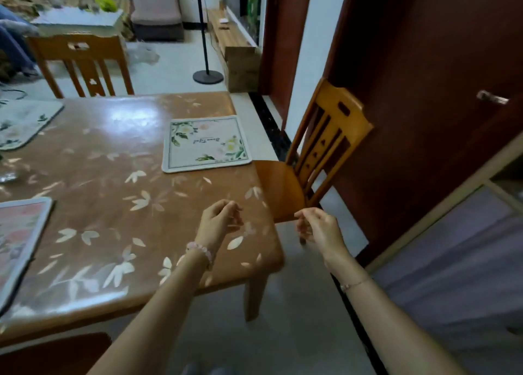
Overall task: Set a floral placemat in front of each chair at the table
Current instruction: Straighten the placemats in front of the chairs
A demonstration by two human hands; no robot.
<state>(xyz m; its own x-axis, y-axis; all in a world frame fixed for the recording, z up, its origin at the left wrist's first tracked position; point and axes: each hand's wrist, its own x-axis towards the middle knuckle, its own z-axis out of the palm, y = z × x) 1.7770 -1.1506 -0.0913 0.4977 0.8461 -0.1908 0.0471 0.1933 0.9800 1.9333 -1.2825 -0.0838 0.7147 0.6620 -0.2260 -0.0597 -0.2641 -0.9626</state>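
Your left hand (219, 219) and right hand (318, 226) hang over the table (113, 204) corner, fingers loosely curled, holding nothing – a floral placemat (206, 144) lies flat well beyond your fingertips, facing the side chair (319, 148)

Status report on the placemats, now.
Left hand and right hand empty, open. Three placemats down; nearest fronts the side chair. Nothing in the way.

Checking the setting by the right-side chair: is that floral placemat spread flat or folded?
Spread flat. The placemat lies fully open on the table, all four borders visible.
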